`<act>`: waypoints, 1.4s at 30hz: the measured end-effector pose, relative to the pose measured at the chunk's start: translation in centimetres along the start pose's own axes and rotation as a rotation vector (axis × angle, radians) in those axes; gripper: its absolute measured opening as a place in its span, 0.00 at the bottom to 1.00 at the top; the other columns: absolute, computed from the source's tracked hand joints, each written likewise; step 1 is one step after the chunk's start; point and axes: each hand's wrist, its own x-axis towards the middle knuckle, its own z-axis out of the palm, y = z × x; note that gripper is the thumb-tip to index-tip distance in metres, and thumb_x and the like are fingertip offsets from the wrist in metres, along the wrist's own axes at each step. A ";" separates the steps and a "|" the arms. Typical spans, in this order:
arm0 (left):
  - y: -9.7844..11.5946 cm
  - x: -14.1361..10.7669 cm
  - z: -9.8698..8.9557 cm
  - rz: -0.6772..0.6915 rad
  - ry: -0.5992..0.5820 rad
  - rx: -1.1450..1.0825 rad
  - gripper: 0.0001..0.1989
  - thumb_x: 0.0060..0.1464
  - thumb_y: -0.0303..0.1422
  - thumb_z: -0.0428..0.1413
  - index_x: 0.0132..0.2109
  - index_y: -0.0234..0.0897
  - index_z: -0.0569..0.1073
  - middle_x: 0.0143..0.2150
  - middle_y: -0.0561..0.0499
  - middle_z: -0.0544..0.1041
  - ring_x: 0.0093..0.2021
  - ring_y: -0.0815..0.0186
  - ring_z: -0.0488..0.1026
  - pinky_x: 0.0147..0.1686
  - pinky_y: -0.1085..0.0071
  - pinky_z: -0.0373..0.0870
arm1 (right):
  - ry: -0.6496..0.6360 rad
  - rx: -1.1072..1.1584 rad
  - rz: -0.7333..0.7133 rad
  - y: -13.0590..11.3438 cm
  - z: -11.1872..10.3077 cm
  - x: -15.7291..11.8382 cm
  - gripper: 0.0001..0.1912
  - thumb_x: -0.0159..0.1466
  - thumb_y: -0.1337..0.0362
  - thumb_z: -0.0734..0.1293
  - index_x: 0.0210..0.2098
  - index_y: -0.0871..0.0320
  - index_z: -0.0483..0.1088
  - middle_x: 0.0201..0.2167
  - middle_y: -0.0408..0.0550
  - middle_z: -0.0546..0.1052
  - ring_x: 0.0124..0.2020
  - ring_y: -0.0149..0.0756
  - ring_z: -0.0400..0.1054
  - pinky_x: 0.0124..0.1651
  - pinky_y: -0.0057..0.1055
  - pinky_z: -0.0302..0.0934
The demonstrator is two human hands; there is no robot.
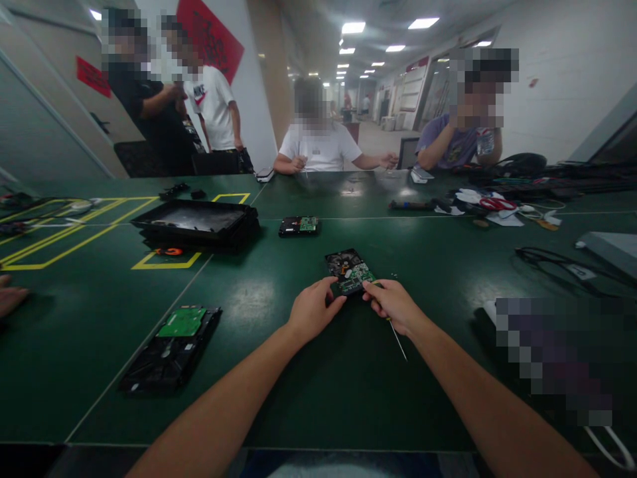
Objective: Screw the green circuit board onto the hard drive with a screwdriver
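A hard drive [348,265] with a green circuit board lies on the green table in front of me. My left hand [313,311] grips its near left corner between thumb and fingers. My right hand [391,302] is closed around a screwdriver [398,341], whose thin metal shaft points back towards me. The thumb and fingertips of that hand also touch the drive's near right corner. Most of the screwdriver's handle is hidden in the palm. A few tiny bits, perhaps screws [394,275], sit just right of the drive.
Another hard drive [174,348] lies at the near left, and a third drive [298,226] farther back. Stacked black trays [199,222] stand left of it. Cables [562,265] and a pale box [610,249] are at the right. Several people are across the table; another person's hand [10,295] shows at far left.
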 end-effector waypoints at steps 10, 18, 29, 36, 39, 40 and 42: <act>0.1 -0.1 0.0 0.023 -0.004 0.006 0.23 0.65 0.43 0.57 0.64 0.42 0.73 0.41 0.50 0.80 0.39 0.62 0.77 0.39 0.67 0.72 | -0.020 -0.071 0.047 0.1 -0.8 0.7 0.11 0.70 0.59 0.68 0.35 0.60 0.71 0.24 0.43 0.73 0.16 0.22 0.58 0.14 0.20 0.44; 0.7 -0.2 -0.1 0.102 -0.073 0.109 0.22 0.69 0.43 0.53 0.65 0.46 0.74 0.44 0.48 0.79 0.40 0.61 0.77 0.42 0.66 0.72 | -0.044 -0.050 0.097 -0.2 -0.8 0.7 0.11 0.71 0.61 0.67 0.35 0.61 0.71 0.21 0.42 0.72 0.15 0.22 0.58 0.14 0.20 0.44; 0.7 -0.1 0.1 0.128 -0.075 0.164 0.21 0.70 0.42 0.50 0.64 0.47 0.75 0.47 0.47 0.80 0.44 0.59 0.78 0.44 0.66 0.74 | -0.042 0.013 0.169 -0.9 -0.6 0.5 0.12 0.71 0.63 0.66 0.32 0.62 0.71 0.20 0.46 0.73 0.15 0.24 0.61 0.14 0.20 0.44; 0.6 -0.1 0.3 0.144 -0.076 0.168 0.21 0.71 0.42 0.49 0.65 0.47 0.75 0.46 0.46 0.80 0.44 0.59 0.78 0.44 0.66 0.73 | -0.009 0.040 0.167 -0.9 -0.6 1.0 0.12 0.71 0.64 0.66 0.31 0.62 0.70 0.22 0.47 0.74 0.17 0.24 0.62 0.15 0.19 0.46; 0.7 -0.1 0.3 0.145 -0.080 0.174 0.21 0.71 0.42 0.49 0.65 0.47 0.75 0.46 0.46 0.80 0.43 0.59 0.78 0.44 0.65 0.73 | 0.004 0.047 0.165 -0.9 -0.6 1.1 0.12 0.71 0.63 0.66 0.32 0.62 0.71 0.22 0.48 0.74 0.17 0.24 0.62 0.15 0.19 0.47; 0.7 -0.1 0.3 0.144 -0.081 0.176 0.21 0.71 0.42 0.49 0.65 0.47 0.75 0.46 0.46 0.80 0.43 0.59 0.78 0.43 0.65 0.73 | 0.006 0.048 0.164 -0.9 -0.6 1.2 0.12 0.71 0.63 0.66 0.32 0.62 0.71 0.22 0.48 0.74 0.17 0.25 0.63 0.15 0.19 0.47; 0.7 0.0 0.3 0.143 -0.077 0.178 0.21 0.71 0.42 0.50 0.65 0.47 0.75 0.46 0.46 0.79 0.43 0.59 0.78 0.43 0.65 0.73 | 0.008 0.049 0.162 -0.8 -0.6 1.2 0.12 0.70 0.64 0.66 0.31 0.62 0.70 0.22 0.48 0.74 0.17 0.25 0.63 0.14 0.19 0.47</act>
